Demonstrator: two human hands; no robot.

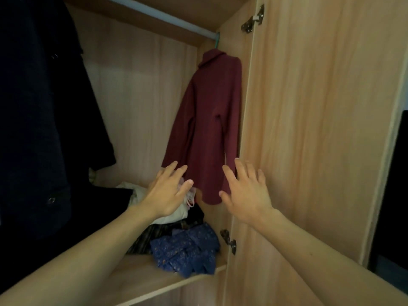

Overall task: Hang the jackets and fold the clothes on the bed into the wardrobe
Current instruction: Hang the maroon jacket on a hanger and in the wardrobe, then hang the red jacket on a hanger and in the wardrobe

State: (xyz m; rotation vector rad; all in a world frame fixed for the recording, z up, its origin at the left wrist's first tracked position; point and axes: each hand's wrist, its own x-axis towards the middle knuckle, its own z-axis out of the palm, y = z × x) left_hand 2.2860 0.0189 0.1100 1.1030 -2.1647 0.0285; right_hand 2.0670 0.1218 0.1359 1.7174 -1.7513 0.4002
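Note:
A maroon jacket [207, 120] hangs from a teal hanger [217, 40] on the wardrobe rail [167, 17], at the far right of the hanging space. My left hand [170, 193] reaches toward its lower left hem with fingers spread and holds nothing. My right hand [245, 191] is held out flat in front of the jacket's lower right sleeve, fingers straight. A dark navy coat [39, 111] hangs at the left. Below them a pile of clothes lies on the shelf [136, 281]: a blue patterned garment [187, 250], a white one [176, 215] and dark ones.
The wardrobe door [320, 129] stands open at the right, with metal hinges at its top and lower edge. A dark panel [395, 195] shows beyond the door at the far right. Between the two hanging garments the wardrobe's back wall is bare.

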